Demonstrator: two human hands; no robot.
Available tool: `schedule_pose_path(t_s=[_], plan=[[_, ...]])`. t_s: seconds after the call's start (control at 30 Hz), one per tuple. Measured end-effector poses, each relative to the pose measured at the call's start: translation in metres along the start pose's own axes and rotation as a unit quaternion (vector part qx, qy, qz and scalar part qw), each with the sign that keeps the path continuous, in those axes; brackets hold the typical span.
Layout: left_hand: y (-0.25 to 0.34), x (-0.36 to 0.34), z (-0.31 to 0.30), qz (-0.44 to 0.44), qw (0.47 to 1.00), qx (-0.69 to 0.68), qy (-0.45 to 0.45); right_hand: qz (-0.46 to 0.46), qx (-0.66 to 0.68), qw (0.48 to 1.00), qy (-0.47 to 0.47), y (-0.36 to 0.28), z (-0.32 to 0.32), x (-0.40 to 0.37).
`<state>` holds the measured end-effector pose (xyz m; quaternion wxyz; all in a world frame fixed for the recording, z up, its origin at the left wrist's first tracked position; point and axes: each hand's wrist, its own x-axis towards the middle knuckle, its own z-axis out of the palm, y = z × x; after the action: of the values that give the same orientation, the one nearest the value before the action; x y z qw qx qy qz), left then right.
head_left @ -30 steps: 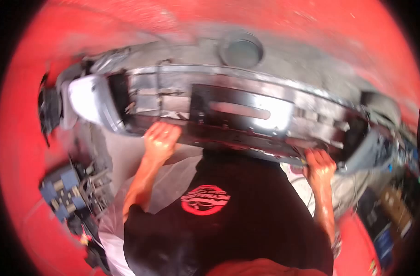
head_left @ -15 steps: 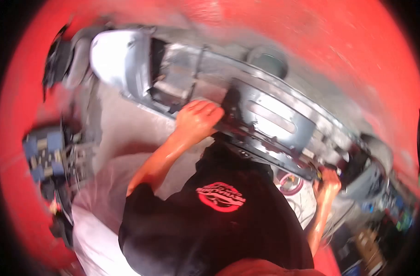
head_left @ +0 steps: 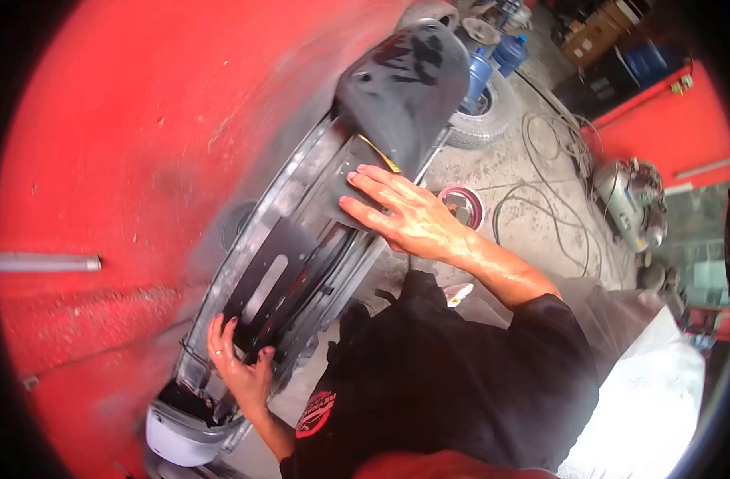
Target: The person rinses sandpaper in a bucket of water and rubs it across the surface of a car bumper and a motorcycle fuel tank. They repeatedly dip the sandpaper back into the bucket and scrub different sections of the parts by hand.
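Observation:
A long car bumper (head_left: pixel 263 251) in patchy grey and black runs diagonally from lower left to upper right. Over its lower part my left hand (head_left: pixel 243 374) rests with fingers and thumb spread, touching the inner panel. My right hand (head_left: pixel 409 214) lies further up, fingers stretched out over the grey surface; its thumb is mostly hidden. Just above those fingers is a thin yellow strip (head_left: pixel 381 155), whose kind I cannot make out. The bumper's upper end is dark grey with black smears, and its lower end is pale.
A red wall (head_left: pixel 141 144) stands close behind the bumper. Nearby are a tire (head_left: pixel 493 120), blue water jugs (head_left: pixel 509 54), a maroon-rimmed round container (head_left: pixel 475 209), loose hoses (head_left: pixel 541 207) on the floor, an air compressor (head_left: pixel 632 203) and translucent plastic sheeting (head_left: pixel 644 391).
My view has turned, so the bumper, level before, now slants steeply. My left hand has gone from its near edge to the inner panel; my right hand now lies flat on it.

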<state>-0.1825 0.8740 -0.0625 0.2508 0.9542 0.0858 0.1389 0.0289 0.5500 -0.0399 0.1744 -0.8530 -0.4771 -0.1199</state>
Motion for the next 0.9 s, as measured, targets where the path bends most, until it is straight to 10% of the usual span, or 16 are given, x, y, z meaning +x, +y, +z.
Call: schedule_pose_path(t_s=[0.17, 0.5, 0.8, 0.9], plan=[[0.091, 0.063, 0.056, 0.08, 0.996, 0.002, -0.025, 0.197, 0.042, 0.974, 0.1, 0.056, -0.04, -0.103], [0.248, 0.178, 0.167, 0.132, 0.984, 0.111, -0.05, 0.591, 0.085, 0.799, 0.071, 0.194, 0.099, -0.37], [0.259, 0.252, 0.226, 0.193, 0.937, 0.271, -0.107, 0.776, 0.099, 0.623, 0.016, 0.269, 0.205, -0.454], [0.269, 0.273, 0.25, 0.127, 0.946, 0.288, -0.085, 0.736, 0.093, 0.67, -0.026, 0.311, 0.319, -0.51]])
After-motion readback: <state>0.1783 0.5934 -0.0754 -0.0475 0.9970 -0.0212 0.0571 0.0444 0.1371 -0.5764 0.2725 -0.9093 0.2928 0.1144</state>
